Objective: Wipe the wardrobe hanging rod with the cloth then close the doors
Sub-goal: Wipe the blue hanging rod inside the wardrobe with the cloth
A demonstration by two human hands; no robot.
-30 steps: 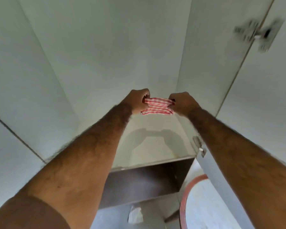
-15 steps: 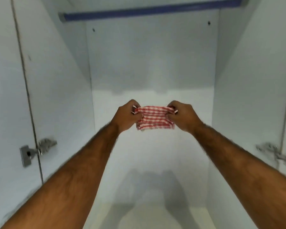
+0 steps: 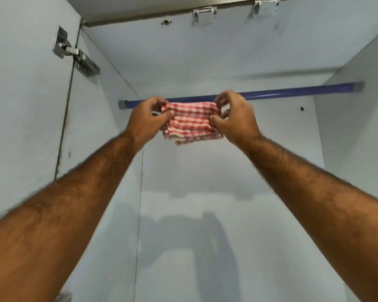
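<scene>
A folded red and white checked cloth is held up between both hands inside the open white wardrobe. My left hand pinches its left edge and my right hand pinches its right edge. Just behind and above the cloth runs the blue hanging rod, from the left wall to the right wall. The cloth's top edge overlaps the rod's middle; I cannot tell whether they touch.
The left door stands open, with a metal hinge near its top. Two metal brackets sit on the wardrobe's top panel. The white back wall lies behind the rod. The right side wall is close by.
My view has tilted upward from the wardrobe floor to the rod. Both hands have risen with the cloth, now level with the rod.
</scene>
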